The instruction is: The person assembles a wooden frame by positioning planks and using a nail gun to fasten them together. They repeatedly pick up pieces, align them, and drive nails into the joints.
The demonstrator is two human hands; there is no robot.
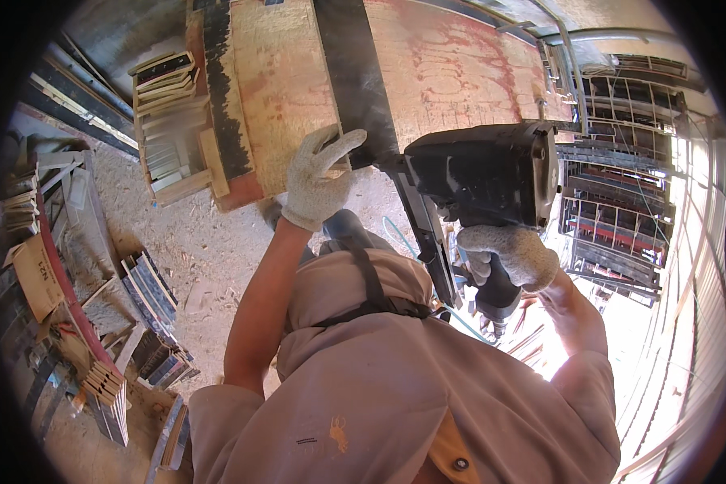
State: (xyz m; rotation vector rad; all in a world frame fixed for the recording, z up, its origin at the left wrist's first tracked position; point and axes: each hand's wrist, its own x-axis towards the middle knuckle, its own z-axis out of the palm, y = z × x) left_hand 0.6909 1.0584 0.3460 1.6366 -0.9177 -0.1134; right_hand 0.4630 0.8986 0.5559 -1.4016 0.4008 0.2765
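My left hand, in a pale knit glove, is at the near edge of a wooden work table. Its fingers grip the end of a long dark board lying across the table, one finger stretched along the board's top. My right hand, gloved too, is wrapped round the handle of a large black nail gun. The tool's nose touches or nearly touches the dark board's near end, right beside my left fingers. Its long magazine slants down toward my waist. The trigger finger is partly hidden.
A light blue hose runs below the nail gun. A wooden crate of short slats stands left of the table. Stacked wood pieces and a cardboard box lie at the left. Racks of framed panels fill the right.
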